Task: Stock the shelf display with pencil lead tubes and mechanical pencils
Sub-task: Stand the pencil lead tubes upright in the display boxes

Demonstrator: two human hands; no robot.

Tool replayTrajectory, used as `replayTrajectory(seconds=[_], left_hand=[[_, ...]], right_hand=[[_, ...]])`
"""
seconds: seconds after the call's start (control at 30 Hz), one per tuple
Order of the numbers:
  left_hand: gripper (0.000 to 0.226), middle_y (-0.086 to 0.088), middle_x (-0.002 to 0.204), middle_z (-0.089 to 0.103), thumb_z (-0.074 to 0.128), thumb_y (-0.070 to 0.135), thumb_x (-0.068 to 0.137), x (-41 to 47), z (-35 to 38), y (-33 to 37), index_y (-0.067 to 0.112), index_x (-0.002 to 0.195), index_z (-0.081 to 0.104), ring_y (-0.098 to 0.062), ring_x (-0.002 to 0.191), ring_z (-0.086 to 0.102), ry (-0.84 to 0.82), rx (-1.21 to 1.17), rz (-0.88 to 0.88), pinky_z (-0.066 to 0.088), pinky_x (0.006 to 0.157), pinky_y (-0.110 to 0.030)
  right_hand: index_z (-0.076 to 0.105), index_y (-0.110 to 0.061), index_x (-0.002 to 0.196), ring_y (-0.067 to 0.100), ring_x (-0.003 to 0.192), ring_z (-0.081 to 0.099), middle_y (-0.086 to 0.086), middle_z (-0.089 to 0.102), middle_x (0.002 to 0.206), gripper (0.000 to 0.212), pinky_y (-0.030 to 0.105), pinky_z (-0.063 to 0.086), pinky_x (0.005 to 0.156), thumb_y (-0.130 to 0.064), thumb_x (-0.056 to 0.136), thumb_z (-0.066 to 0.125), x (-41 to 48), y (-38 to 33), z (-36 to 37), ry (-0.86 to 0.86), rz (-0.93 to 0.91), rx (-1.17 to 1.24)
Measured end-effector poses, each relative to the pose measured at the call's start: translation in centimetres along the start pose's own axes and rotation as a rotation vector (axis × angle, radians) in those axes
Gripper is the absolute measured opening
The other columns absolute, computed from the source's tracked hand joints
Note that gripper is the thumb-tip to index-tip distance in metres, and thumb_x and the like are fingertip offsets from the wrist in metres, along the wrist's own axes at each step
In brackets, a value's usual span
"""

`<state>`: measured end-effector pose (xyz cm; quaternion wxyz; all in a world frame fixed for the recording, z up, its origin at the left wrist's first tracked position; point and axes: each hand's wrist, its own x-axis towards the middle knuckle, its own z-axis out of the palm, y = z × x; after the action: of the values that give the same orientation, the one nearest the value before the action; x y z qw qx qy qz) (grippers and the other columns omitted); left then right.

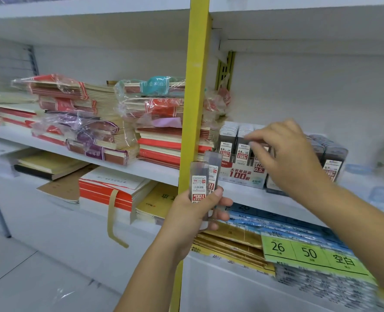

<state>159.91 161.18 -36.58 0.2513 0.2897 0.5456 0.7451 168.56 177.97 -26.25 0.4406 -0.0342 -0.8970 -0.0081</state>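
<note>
Centrally, the left hand (187,218) rises on a bare forearm in front of the yellow upright post (194,104). Its grip is wrapped around the lower ends of two clear lead tubes (199,184), thumb across their front, and the tubes stand upright and side by side. The labels on these tubes read upside down, with a red patch showing "100" and a barcode above it.

The right hand (286,156) reaches forward from the lower right, wrist bent and fingers curled down over a display box (242,175) on the white shelf (157,171). Its thumb and forefinger tips sit close together at the tops of the boxed tubes (226,144). I cannot tell whether that grip pinches a tube or only touches one.

The boxed tubes stand in rows, each labelled "0.5" and "HB" above a red "100". The front of the box carries a large red "100" and a red panel with "0.5", partly hidden by the hand. More tubes (333,162) stand just right of the hand.

Wrapped stacks of notebooks (161,136) fill the shelf to the left of the post. On the shelf below, a green tag (310,253) reads "26", "50" and "空白".
</note>
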Motion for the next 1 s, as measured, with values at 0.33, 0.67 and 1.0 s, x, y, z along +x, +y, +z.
replayTrajectory(seconds=[0.33, 0.67, 1.0], left_hand=[[0.025, 0.000, 0.103, 0.078, 0.068, 0.031, 0.094, -1.6, 2.1, -0.6, 0.027, 0.119, 0.063, -0.009, 0.077, 0.071, -0.157, 0.100, -0.060, 0.050, 0.055, -0.019], [0.022, -0.003, 0.066, 0.063, 0.072, 0.027, 0.089, -1.5, 1.9, -1.2, 0.012, 0.107, 0.070, -0.007, 0.050, 0.047, 0.035, -0.035, -0.038, 0.040, 0.044, -0.016], [0.013, 0.007, 0.059, 0.058, 0.064, 0.031, 0.096, -0.8, 1.6, -1.0, 0.023, 0.106, 0.069, -0.005, 0.049, 0.046, 0.021, 0.131, 0.024, 0.040, 0.046, -0.017]], right_hand=[[0.062, -0.035, 0.112, 0.002, 0.076, 0.069, -0.013, 0.076, 0.092, 0.029, 0.012, 0.049, 0.061, -0.015, 0.091, 0.065, -5.5, -1.8, -0.7, -0.235, 0.498, 0.870], [0.060, -0.026, 0.110, 0.018, 0.087, 0.073, -0.002, 0.074, 0.094, 0.037, 0.033, 0.061, 0.073, 0.004, 0.088, 0.063, -10.2, 0.2, -1.3, -0.401, 0.690, 0.937], [0.062, -0.034, 0.101, 0.005, 0.077, 0.064, -0.010, 0.067, 0.087, 0.027, 0.019, 0.053, 0.060, -0.013, 0.086, 0.071, -8.2, -0.8, 0.1, -0.409, 0.510, 0.743]])
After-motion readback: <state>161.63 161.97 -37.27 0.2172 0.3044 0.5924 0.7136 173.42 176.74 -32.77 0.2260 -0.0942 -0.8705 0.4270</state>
